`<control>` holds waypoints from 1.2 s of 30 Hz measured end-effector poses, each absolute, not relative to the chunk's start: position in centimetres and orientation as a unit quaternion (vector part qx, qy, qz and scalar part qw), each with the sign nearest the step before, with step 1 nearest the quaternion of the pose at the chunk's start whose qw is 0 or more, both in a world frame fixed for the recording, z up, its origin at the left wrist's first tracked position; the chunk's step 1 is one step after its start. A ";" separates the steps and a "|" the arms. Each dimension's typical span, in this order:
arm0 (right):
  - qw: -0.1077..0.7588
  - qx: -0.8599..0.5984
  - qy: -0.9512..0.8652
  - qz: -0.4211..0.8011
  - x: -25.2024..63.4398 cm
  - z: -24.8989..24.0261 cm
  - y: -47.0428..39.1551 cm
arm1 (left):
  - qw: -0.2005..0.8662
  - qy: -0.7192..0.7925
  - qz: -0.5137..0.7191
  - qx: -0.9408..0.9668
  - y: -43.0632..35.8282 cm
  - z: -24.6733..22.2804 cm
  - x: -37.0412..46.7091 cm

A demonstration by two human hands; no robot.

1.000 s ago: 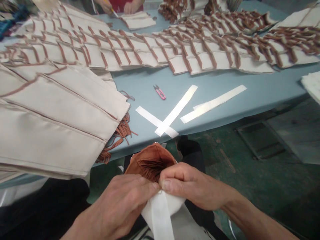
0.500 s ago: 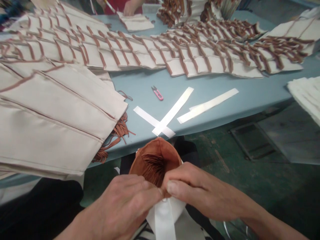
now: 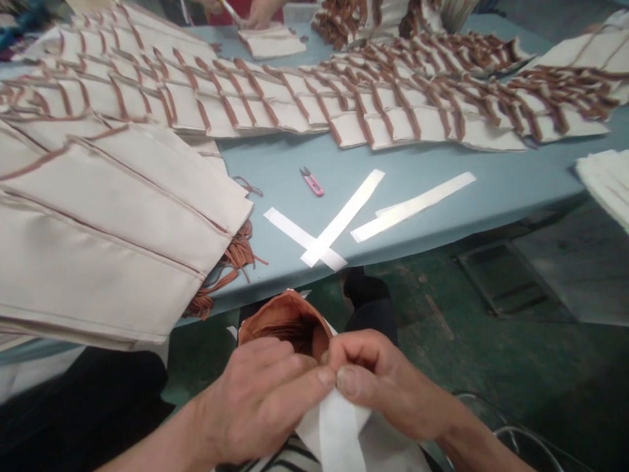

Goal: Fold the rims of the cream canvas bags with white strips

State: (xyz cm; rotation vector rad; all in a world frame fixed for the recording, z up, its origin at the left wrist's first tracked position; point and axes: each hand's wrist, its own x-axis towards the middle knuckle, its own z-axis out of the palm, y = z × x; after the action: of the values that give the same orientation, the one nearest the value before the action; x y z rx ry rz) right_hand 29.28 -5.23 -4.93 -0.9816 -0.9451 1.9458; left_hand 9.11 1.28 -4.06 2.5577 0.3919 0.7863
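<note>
My left hand (image 3: 260,400) and my right hand (image 3: 388,380) meet at the lower centre, fingertips closed in a pinch. Between them they grip the rim of a cream cloth pouch (image 3: 327,337) with a brown lining. Its round mouth faces up and away from me, and folds show inside. Below the pinch a flat white strip (image 3: 339,432) hangs down over the cream cloth; my fingers cover its upper end. Beyond my hands, several similar white strips (image 3: 351,206) lie on the blue-covered table (image 3: 268,164), two of them crossed. Pink-handled thread snips (image 3: 312,183) rest behind them.
Stacked cream panels (image 3: 128,236) with brown seams overhang the table's left front edge, beside a bundle of brown cords (image 3: 238,252). Overlapping rows of brown-edged cream pieces (image 3: 270,101) stretch across the back. Another person's hand (image 3: 263,12) is at the far side. Metal hoops (image 3: 521,439) stand lower right.
Both hands have shifted slightly right, still pinching the rim. The pouch's mouth has tipped and sunk a little to the left, and the white strip has swung right.
</note>
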 end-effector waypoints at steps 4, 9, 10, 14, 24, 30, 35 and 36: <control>0.290 -0.447 -0.520 0.668 30.8 -2.1 -4.7 | 0.357 0.180 0.267 0.877 1.5 -3.0 8.4; 0.262 -0.440 -0.741 0.434 31.8 -0.2 -4.5 | 0.495 0.184 0.144 0.837 2.3 -2.0 8.4; 0.253 -0.437 -0.772 0.387 31.8 -0.1 -4.6 | 0.486 0.174 0.142 0.845 2.5 -2.1 8.6; 0.216 -0.436 -0.848 0.209 31.5 -0.8 -5.1 | 0.359 0.126 0.175 0.908 2.5 -3.0 8.7; 0.239 -0.432 -0.861 0.121 31.3 -0.8 -5.3 | 0.509 0.135 0.094 0.845 3.7 -1.1 9.4; 0.257 -0.417 -0.861 0.140 31.3 -0.6 -5.3 | 0.583 0.079 0.026 0.808 3.9 -1.6 10.0; 0.279 -0.418 -0.850 0.156 31.5 -1.5 -5.5 | 0.439 0.105 0.084 0.889 2.4 -1.9 9.9; 0.285 -0.416 -0.849 0.159 31.5 -1.6 -5.4 | 0.420 0.103 0.091 0.897 2.2 -1.9 9.9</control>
State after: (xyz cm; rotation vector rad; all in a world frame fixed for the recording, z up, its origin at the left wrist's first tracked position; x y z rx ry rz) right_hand 31.55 -5.44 -1.59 -1.1120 -2.2713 0.4241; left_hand 9.88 2.19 -1.91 2.2473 0.2593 0.2280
